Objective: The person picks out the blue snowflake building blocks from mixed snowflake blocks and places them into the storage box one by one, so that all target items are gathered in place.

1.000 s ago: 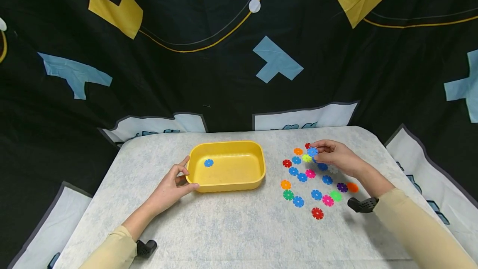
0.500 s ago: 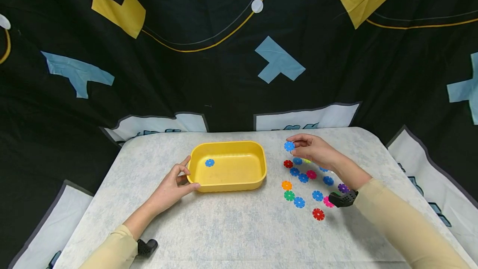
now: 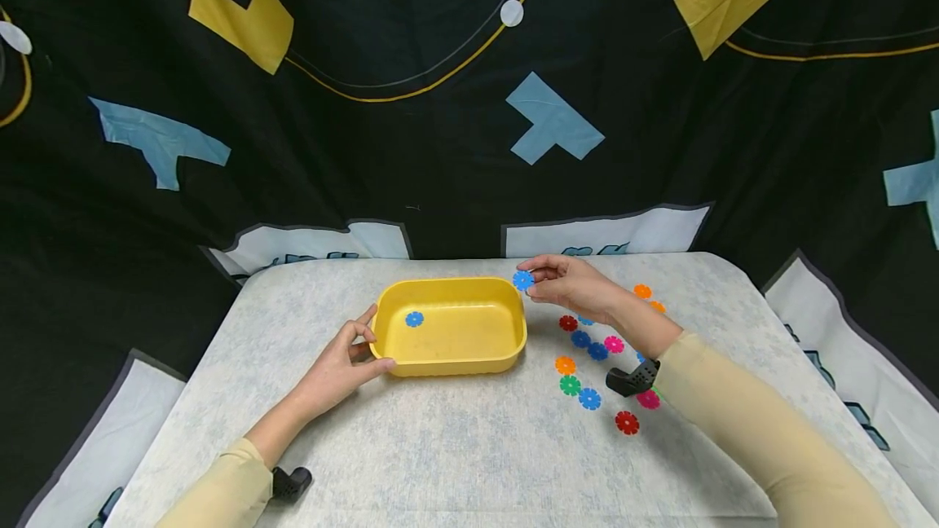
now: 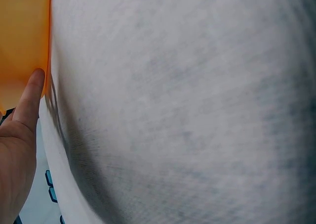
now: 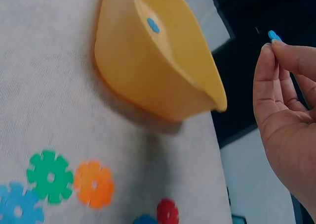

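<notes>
Between thumb and fingertips, my right hand (image 3: 568,283) pinches a blue notched plastic disc (image 3: 523,280) at the yellow tub's back right corner. In the right wrist view the pinched disc (image 5: 274,36) shows edge-on above the fingertips. My left hand (image 3: 341,365) holds the left end of the yellow tub (image 3: 447,367), thumb at its front corner and fingers at the rim. Up close in the left wrist view, the thumb (image 4: 30,98) lies along the tub's wall (image 4: 24,36). One blue disc (image 3: 414,319) lies inside the tub, left of its middle.
Right of the tub, several notched discs lie loose on the pale cloth, including red (image 3: 627,422), green (image 3: 570,385), orange (image 3: 565,365) and pink (image 3: 614,345) ones. My right forearm hides some of them. A black curtain (image 3: 455,178) hangs behind the table.
My right hand has carried the blue disc left from over the loose discs to the tub's right rim. The left hand keeps its hold on the tub.
</notes>
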{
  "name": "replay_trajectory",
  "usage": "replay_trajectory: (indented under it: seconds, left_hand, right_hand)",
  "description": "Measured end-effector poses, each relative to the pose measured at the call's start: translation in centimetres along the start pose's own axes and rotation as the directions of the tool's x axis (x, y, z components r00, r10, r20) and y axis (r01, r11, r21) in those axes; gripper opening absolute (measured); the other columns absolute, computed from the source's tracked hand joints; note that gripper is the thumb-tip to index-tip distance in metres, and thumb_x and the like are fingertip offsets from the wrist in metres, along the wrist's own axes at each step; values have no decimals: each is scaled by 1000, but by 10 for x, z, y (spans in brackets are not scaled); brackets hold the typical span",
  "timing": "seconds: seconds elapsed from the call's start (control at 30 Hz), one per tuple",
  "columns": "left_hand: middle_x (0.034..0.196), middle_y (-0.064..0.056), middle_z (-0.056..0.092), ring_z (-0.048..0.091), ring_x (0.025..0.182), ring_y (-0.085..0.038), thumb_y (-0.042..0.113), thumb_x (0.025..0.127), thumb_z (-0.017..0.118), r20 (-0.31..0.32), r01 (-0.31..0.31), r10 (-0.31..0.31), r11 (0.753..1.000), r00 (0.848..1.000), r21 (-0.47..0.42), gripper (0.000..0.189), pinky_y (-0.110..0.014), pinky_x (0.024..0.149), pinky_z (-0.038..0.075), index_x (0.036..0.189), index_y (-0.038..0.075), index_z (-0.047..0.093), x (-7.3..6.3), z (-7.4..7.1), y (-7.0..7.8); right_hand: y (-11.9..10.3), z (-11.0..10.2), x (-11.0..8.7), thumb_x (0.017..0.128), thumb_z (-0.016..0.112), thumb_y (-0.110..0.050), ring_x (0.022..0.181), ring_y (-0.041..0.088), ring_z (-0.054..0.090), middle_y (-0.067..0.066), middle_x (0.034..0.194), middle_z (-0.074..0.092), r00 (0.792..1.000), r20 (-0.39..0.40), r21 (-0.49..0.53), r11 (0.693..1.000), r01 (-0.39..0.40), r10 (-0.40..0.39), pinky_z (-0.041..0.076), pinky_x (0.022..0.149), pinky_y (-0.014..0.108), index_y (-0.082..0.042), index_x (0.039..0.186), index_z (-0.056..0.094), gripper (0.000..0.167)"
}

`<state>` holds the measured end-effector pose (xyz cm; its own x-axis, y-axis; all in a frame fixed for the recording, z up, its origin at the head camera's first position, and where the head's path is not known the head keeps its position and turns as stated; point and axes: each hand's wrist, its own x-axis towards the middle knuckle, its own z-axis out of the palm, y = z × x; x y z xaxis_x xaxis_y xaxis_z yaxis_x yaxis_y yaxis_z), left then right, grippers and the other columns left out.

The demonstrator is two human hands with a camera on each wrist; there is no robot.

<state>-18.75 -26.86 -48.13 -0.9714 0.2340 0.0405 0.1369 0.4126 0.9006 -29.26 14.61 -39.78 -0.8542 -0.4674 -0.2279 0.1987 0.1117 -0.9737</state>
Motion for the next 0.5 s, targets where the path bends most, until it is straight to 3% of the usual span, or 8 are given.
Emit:
replay_trajectory:
  seconds: [0.27, 0.5]
  left_hand:
    - [170, 5, 16, 58, 130, -32, 38, 88, 82, 1, -5, 5, 1000, 1000, -5, 53, -40, 103, 50, 112, 12, 42, -1, 0, 1]
    - [170, 5, 16, 58, 130, -32, 39, 89, 81, 5, -3, 3, 1000, 1000, 1, 52, -35, 100, 52, 112, 13, 42, -1, -1, 1]
  right_hand:
    - [-11, 28, 19, 92, 74, 2, 106, 29, 57, 17, 122, 58, 998, 57, -29, 1000, 12, -11, 45, 108, 50, -6, 133, 62, 43]
    - [-18, 46, 35, 92, 73, 1, 106, 29, 58, 16, 126, 56, 996, 90, -68, 998, 9, -3, 44, 109, 51, -6, 132, 62, 43]
